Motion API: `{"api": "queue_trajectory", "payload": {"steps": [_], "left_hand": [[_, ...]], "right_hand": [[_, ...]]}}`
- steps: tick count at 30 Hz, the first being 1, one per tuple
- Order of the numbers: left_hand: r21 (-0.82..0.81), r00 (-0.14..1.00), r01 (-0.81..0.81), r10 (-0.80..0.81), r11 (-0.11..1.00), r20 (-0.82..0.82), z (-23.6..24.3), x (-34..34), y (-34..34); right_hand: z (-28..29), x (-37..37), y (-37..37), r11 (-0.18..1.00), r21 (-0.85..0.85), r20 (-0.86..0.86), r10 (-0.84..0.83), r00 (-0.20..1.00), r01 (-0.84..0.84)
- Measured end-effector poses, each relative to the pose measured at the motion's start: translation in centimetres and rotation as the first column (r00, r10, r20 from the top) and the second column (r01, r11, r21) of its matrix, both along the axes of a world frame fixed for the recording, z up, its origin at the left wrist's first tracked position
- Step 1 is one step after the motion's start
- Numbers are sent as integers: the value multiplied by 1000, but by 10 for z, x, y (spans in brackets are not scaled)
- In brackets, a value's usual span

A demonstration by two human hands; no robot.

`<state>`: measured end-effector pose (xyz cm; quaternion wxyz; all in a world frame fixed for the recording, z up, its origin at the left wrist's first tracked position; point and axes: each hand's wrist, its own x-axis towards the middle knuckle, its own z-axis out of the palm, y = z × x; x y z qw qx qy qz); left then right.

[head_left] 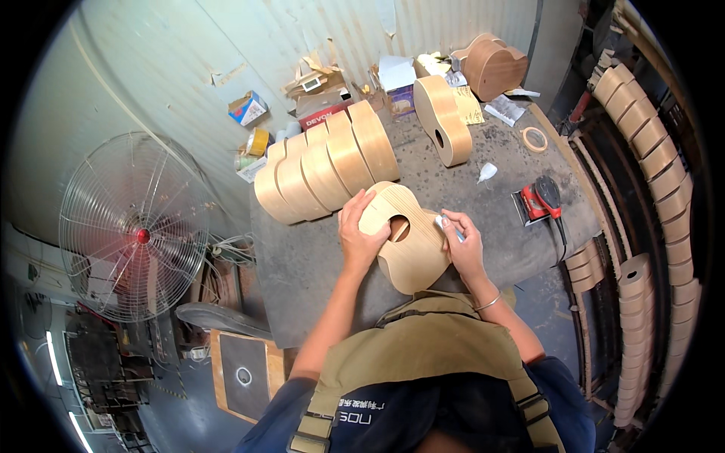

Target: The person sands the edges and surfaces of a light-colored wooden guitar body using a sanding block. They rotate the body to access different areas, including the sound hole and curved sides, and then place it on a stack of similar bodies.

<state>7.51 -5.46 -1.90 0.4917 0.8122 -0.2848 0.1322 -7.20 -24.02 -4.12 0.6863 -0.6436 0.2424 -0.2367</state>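
A pale wooden ukulele body (pixel 415 266) is tilted near the front edge of the work table, close to my apron. My left hand (pixel 359 232) grips its left side, with the thumb at the rim of the round sound hole. At the opposite edge, my right hand (pixel 467 248) pinches a small white and blue object (pixel 440 221); its kind is hard to make out. The fingers partly cover that object, which sits against or just beside the body's side wall.
The dark table (pixel 291 264) carries a row of ukulele bodies (pixel 313 177), a single upright body (pixel 444 124), a red and black sander (pixel 539 201), a tape ring (pixel 534 140) and a small white piece (pixel 487 173). A wire-caged fan (pixel 142 236) stands left; racked bodies (pixel 655 142) line the right.
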Motion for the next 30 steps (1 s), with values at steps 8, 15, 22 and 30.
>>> {"api": "queue_trajectory", "payload": {"steps": [8,15,22,30], "left_hand": [[-31,881,402,-395,915,-258,34,31,3],[-80,772,504,-490,860,-405,3,39,-13],[-57,761,517,-489,854,-426,-4,42,-18],[-61,764,520,-495,852,-414,-4,42,-19]], "right_hand": [[5,-12,-10,995,99,39,-24,999,20],[7,-14,-4,986,162,56,-44,997,34],[5,-18,-4,987,159,6,-22,1000,21],[1,-15,-3,989,147,-8,-1,1000,2]]}}
